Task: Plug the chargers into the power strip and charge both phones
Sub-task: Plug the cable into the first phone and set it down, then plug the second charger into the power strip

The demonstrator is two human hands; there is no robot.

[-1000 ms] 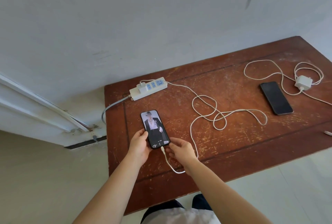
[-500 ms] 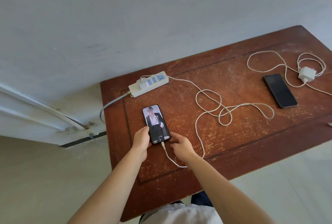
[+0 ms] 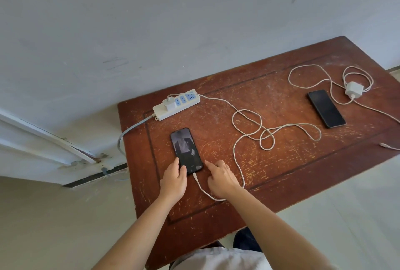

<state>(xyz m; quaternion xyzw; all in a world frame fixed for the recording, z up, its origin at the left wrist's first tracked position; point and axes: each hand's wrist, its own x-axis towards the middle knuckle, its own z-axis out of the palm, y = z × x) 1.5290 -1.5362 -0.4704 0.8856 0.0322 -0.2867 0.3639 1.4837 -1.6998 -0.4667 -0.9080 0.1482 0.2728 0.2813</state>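
From the head camera, we look down on a scratched wooden table [image 3: 281, 161] that fills the centre and right of the frame, with the job about half finished. At centre left, the power strip [image 3: 176, 105] carries one white charger [image 3: 168, 102] seated at its left end, and that charger's cable [image 3: 237, 146] loops across the middle of the table and curls back to the near phone [image 3: 186, 150], just below the strip. Its connector sits at the phone's bottom edge, apparently plugged in, and the screen shows a dim picture.

Our left hand [image 3: 174, 180] rests its thumb and fingertips on the lower left corner of that phone, steadying it flat rather than lifting it. Our right hand [image 3: 220, 177] lies just right of the phone with the index finger extended toward its lower right corner and the other fingers loosely curled; it grips nothing, and the cable passes under the wrist.

At the right of the frame, the second phone [image 3: 326, 108] lies dark and unconnected. Just beyond it, the second charger [image 3: 354, 91] sits loose on the table amid its own coiled cable [image 3: 303, 70], whose free connector [image 3: 384, 145] lies near the right edge. We judge that this charger remains to be plugged into the strip and its cable into the dark phone.
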